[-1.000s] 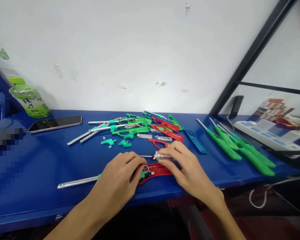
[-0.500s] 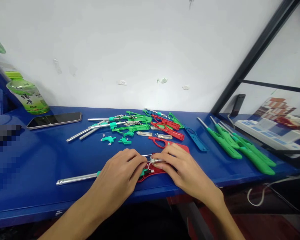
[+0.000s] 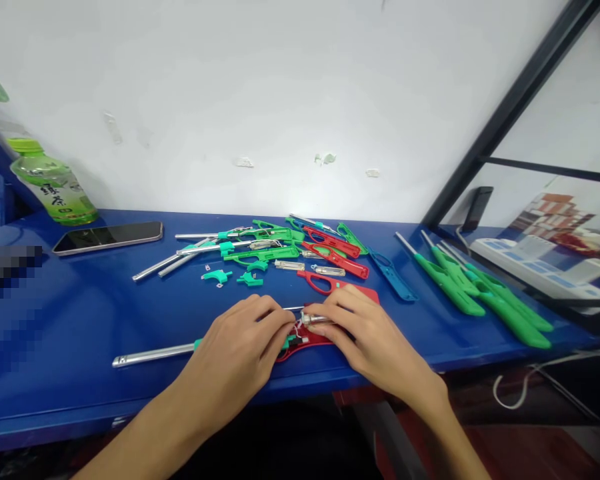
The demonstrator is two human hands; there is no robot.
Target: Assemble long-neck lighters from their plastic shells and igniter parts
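Observation:
Near the table's front edge lies a red lighter shell (image 3: 313,337) with a long metal tube (image 3: 155,355) reaching out to the left. My right hand (image 3: 367,330) pinches a small clear-and-metal tank (image 3: 314,319) above the shell. The fingertips of my left hand (image 3: 247,333) are pressed together at the white wires (image 3: 297,328) beside the tank's left end; what exactly they grip is too small to tell. A green part (image 3: 289,343) shows below those fingertips. Behind my right hand lies another red shell half (image 3: 325,283).
Green, red and blue shells, metal tubes and clear tanks (image 3: 290,265) are piled behind my hands. Green triggers (image 3: 250,279) lie left of centre. A phone (image 3: 110,237) and a bottle (image 3: 55,187) stand far left, green lighters (image 3: 450,283) and a white power strip (image 3: 535,267) right.

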